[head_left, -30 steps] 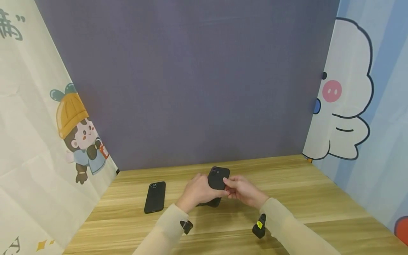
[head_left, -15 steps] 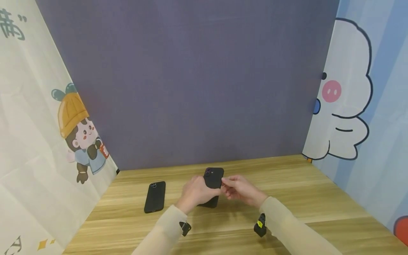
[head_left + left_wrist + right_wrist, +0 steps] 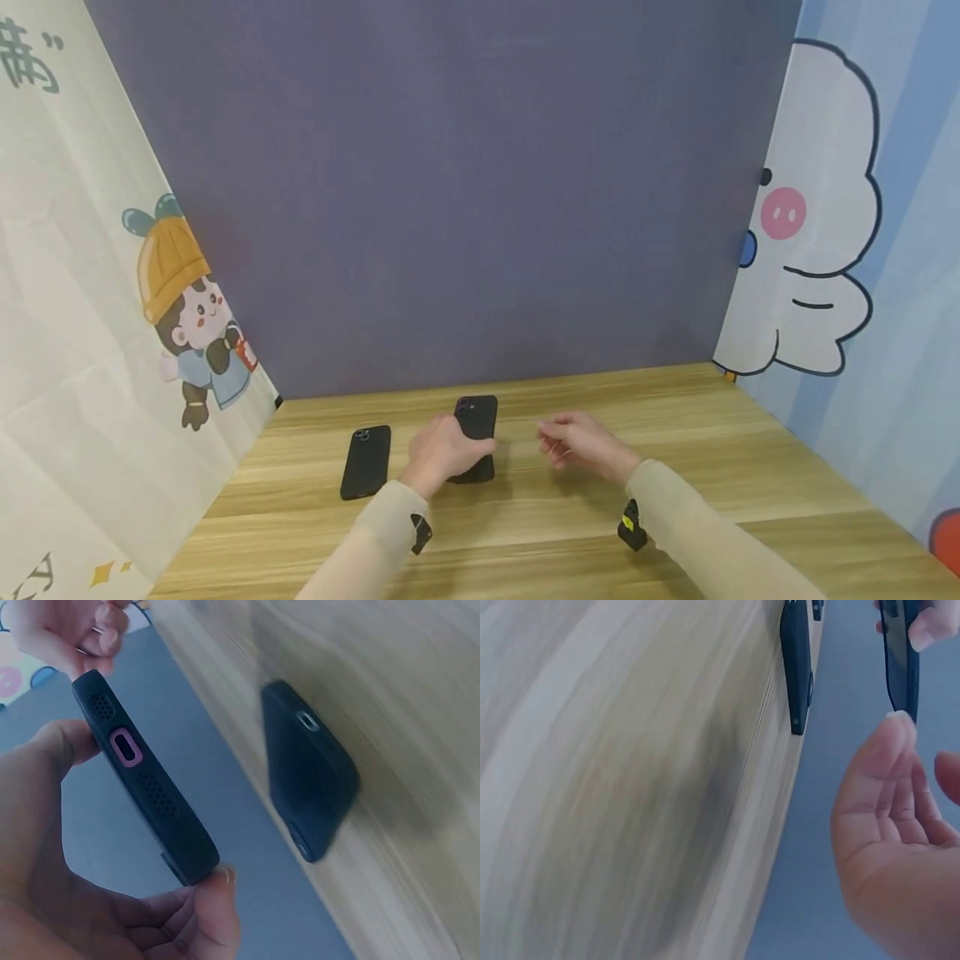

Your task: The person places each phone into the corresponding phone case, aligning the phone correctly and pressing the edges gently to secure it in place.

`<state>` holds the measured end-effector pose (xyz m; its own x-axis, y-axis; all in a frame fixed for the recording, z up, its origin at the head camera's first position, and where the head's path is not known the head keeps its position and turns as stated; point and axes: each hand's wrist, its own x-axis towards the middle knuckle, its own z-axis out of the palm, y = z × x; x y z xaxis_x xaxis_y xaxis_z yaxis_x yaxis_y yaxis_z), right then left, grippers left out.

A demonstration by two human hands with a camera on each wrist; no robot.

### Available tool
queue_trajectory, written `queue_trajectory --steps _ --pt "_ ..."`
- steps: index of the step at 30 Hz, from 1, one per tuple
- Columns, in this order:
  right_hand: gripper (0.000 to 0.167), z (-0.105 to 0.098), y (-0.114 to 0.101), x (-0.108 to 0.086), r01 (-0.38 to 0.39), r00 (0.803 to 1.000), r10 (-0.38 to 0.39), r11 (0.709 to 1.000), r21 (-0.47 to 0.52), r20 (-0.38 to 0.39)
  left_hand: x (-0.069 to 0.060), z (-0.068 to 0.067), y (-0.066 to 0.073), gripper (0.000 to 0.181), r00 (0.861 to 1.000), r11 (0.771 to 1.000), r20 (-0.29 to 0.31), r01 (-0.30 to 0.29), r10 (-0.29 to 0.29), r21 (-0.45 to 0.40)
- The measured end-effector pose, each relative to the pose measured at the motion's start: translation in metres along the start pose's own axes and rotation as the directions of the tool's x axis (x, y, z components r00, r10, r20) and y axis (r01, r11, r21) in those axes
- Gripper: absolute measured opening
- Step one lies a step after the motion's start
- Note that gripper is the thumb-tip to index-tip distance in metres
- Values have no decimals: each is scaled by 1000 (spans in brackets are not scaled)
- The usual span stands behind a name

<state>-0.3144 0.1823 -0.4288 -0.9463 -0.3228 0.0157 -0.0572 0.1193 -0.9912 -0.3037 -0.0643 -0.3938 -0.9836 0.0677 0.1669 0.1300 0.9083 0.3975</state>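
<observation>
In the head view, a black-cased phone [image 3: 477, 421] is upright in my left hand [image 3: 442, 454], camera side toward me. The left wrist view shows its bottom edge [image 3: 142, 780], with a pink-rimmed charging port, held between thumb and fingers. My right hand [image 3: 585, 446] is apart to the right, fingers loosely curled; no held thing shows. Its fingertip [image 3: 901, 729] overlaps the held phone's end [image 3: 901, 671] in the right wrist view. Left of my left hand, a second black phone or phone case [image 3: 366, 462] lies on the table with camera rings up.
The wood-grain table [image 3: 570, 542] stretches to a dark grey-blue panel [image 3: 465, 208] at the back. Printed cartoon sheets hang at the left [image 3: 67, 292] and right [image 3: 817, 208]. Each wrist carries a small black camera [image 3: 632, 525].
My left hand has moved left with the cased phone. My right hand was at the phone's right edge; it has come away, and a gap now separates them.
</observation>
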Motion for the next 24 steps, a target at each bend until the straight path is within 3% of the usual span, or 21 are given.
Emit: queue_trajectory --steps 8,14,24 --pt "22 -10 0 -2 26 997 -37 987 -161 -67 10 2 -25 46 999 999 -38 37 -37 -14" --pt "22 -15 1 -5 -19 991 -13 972 -233 -135 14 6 -45 55 994 995 -40 98 -98 -3" --pt "21 -24 6 -7 -11 991 -31 952 -305 -131 22 10 -73 54 983 982 -34 184 -183 46"
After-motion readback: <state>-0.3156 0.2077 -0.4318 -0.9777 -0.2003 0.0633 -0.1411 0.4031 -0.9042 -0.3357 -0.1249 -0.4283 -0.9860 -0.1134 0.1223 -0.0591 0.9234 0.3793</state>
